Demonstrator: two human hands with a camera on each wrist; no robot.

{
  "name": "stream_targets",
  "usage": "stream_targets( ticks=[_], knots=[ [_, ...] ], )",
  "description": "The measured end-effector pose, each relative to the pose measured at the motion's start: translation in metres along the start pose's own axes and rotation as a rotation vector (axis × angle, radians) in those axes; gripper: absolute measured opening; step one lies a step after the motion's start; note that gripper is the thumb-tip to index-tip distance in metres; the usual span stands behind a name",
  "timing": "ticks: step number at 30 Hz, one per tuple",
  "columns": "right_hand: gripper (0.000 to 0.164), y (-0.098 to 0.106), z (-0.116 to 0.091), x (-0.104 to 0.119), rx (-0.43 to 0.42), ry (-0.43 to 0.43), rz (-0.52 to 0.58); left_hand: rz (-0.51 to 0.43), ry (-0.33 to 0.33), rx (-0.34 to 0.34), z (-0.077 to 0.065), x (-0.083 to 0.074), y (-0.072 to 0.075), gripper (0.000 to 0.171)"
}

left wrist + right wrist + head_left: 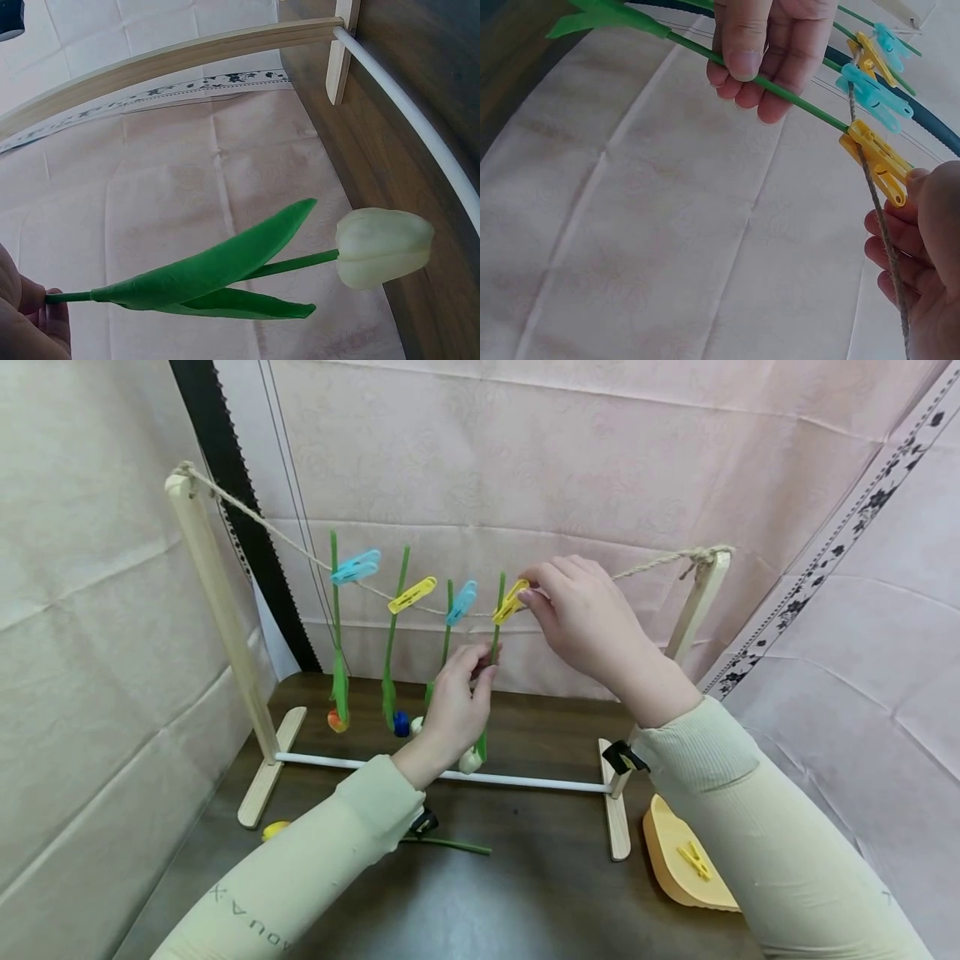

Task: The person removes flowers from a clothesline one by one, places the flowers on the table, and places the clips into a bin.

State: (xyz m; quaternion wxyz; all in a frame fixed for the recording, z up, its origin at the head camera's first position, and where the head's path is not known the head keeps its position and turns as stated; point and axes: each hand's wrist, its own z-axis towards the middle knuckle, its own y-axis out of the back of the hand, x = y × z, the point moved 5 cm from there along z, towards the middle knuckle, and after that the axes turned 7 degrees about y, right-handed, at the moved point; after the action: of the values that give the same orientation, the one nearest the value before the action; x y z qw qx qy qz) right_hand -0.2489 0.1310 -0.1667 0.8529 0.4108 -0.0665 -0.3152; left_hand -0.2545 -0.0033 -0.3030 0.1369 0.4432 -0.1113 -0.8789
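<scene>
A white artificial tulip [384, 247] hangs head down; my left hand [457, 693] pinches its green stem between thumb and fingers. Higher on that stem, a yellow clothespin [877, 157] clips it to the twine [889, 255]. My right hand [588, 618] holds the clothespin by its handle end, the other fingers loosely curled behind the twine. To the left, more upside-down tulips hang from a blue clothespin [356, 567], a yellow clothespin [412, 595] and another blue clothespin [461, 602]. Among their blooms are an orange tulip [337, 721] and a blue tulip [401, 724].
Wooden posts, left [225, 618] and right [697, 606], carry the twine, joined low by a white rod [525, 782]. A yellow-orange tray [663, 852] at right holds a yellow clothespin [696, 860]. Partly behind my left sleeve lie a yellow bloom [275, 831] and a green stem [457, 845].
</scene>
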Motion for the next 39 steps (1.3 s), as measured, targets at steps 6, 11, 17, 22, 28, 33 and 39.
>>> stream_targets(
  ticks=[6, 11, 17, 22, 28, 33, 39],
  knots=[
    [0.014, -0.001, 0.0, 0.001, 0.012, -0.024, 0.02, 0.005, 0.01, 0.01, 0.001, -0.001, 0.0, 0.019],
    [0.011, 0.0, 0.0, 0.002, 0.015, -0.033, 0.046, 0.008, 0.025, 0.019, 0.0, -0.001, 0.0, 0.019],
    [0.008, 0.001, 0.0, 0.003, 0.012, -0.025, 0.082, 0.014, 0.036, 0.034, -0.001, 0.0, 0.0, 0.02],
    [0.007, 0.003, -0.001, 0.005, -0.004, -0.009, 0.088, 0.02, 0.037, 0.036, -0.001, 0.001, -0.001, 0.02],
    [0.006, 0.004, -0.002, 0.007, -0.021, 0.011, 0.082, 0.024, 0.042, 0.042, -0.003, 0.002, -0.001, 0.02],
    [0.005, 0.006, -0.001, 0.009, -0.05, 0.01, 0.098, 0.037, 0.028, 0.044, -0.005, 0.003, 0.0, 0.017],
    [0.007, 0.01, 0.001, 0.01, -0.094, 0.014, 0.134, 0.046, 0.012, 0.052, -0.009, 0.003, 0.0, 0.015]
  ],
)
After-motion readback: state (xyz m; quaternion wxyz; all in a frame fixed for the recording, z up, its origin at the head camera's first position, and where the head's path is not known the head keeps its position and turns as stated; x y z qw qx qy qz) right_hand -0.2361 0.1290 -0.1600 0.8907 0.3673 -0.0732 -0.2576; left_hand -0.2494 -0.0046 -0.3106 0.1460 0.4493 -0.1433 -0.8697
